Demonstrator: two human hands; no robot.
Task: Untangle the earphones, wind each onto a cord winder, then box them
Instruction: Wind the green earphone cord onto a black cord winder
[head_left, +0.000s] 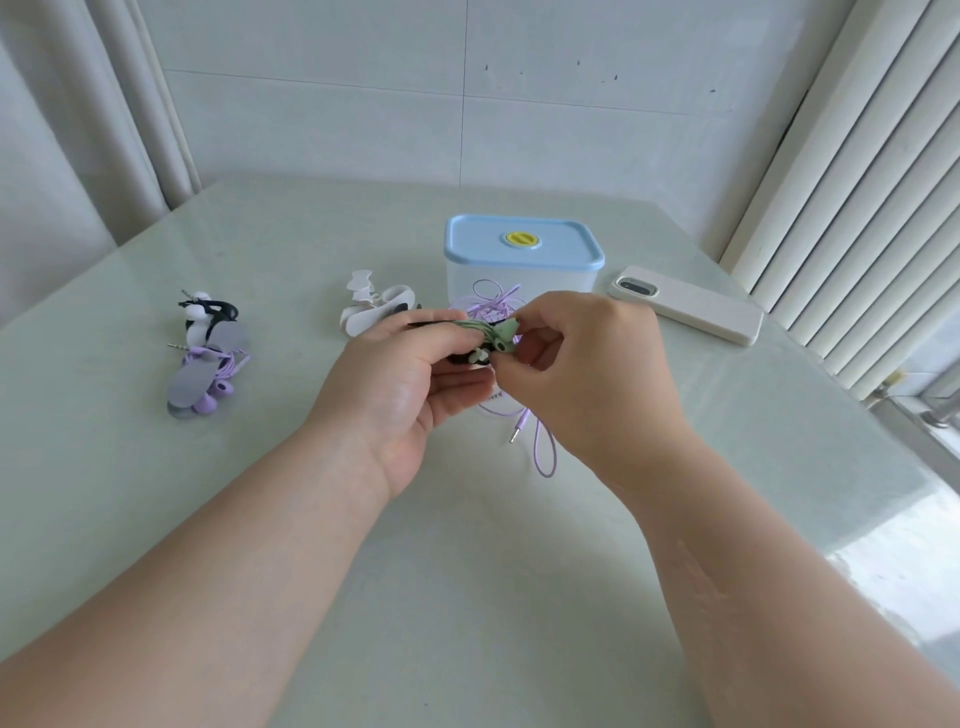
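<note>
Glossy and smooth all over the table, a pale stone-like top mirroring window light toward the right edge. Translucent plastic for the box at the far middle, under a satin light-blue plastic lid. Matt, rubbery look on the grey cord winder near the left edge and on the white cord winders. Smooth lilac cable tipped with a shiny metal plug. Matt cream phone case by the right edge. Matt plastic on the green earphones.

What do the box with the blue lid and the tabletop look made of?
The box looks like translucent plastic: its wall is milky and faintly see-through. Its lid seems smooth blue plastic. The tabletop is glossy, perhaps glass or polished stone, since it mirrors window light.
</note>
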